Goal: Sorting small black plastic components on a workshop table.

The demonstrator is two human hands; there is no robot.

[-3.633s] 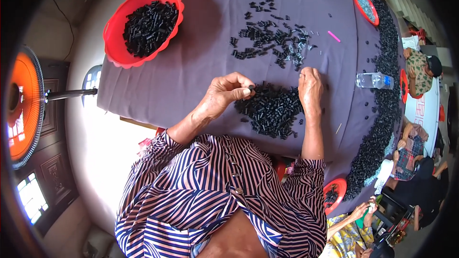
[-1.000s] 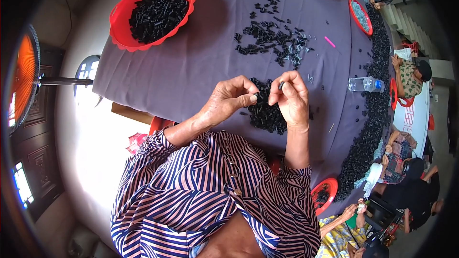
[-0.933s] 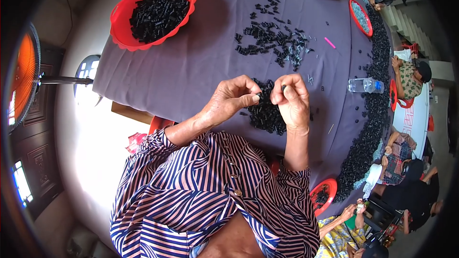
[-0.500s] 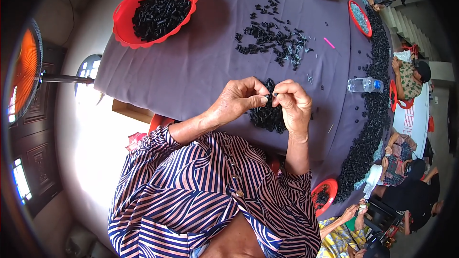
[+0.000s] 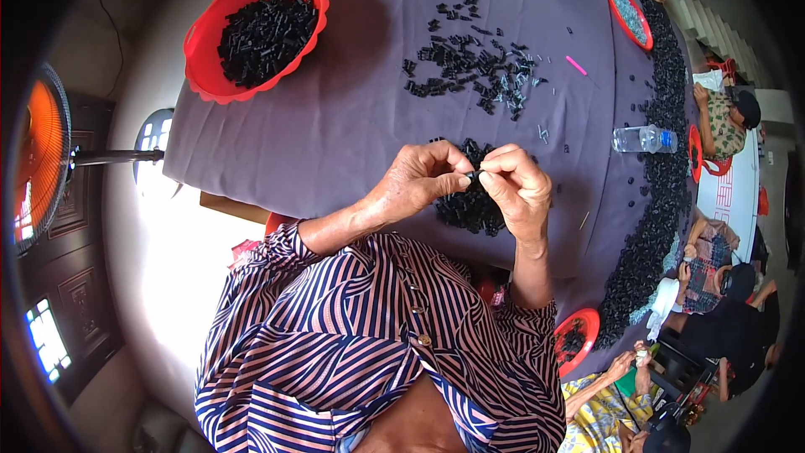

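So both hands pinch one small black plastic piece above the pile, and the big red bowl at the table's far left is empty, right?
Not quite. In the head view, the big round red plastic bowl holds a heap of small black pieces; it is not empty. The rest stands: the left hand and right hand meet on one small black plastic piece above the pile of black pieces on the grey-purple tablecloth.
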